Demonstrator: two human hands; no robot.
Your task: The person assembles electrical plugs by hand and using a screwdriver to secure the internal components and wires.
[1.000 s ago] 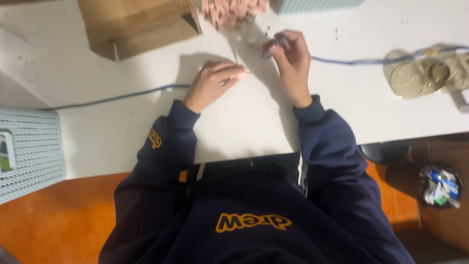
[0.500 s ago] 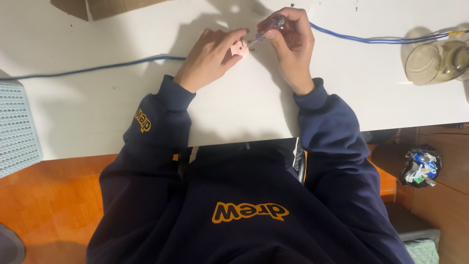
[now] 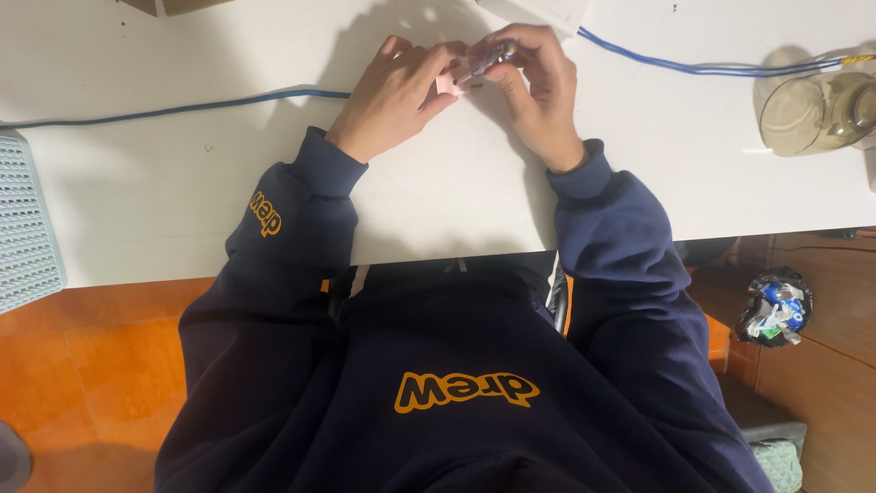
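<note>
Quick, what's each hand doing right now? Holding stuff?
Left hand: closed around a small pink piece.
Right hand: closed, pinching a thin tool against the pink piece.

A corner of a brown cardboard box (image 3: 169,5) is seen at the top edge of the white bench (image 3: 438,201), left of centre, cut off by the frame. On the orange floor at the right, below the bench edge, a small black bin (image 3: 774,307) is found, filled with crumpled wrappers (image 3: 776,309) in blue, white and green. No screens or signs are shown.
</note>
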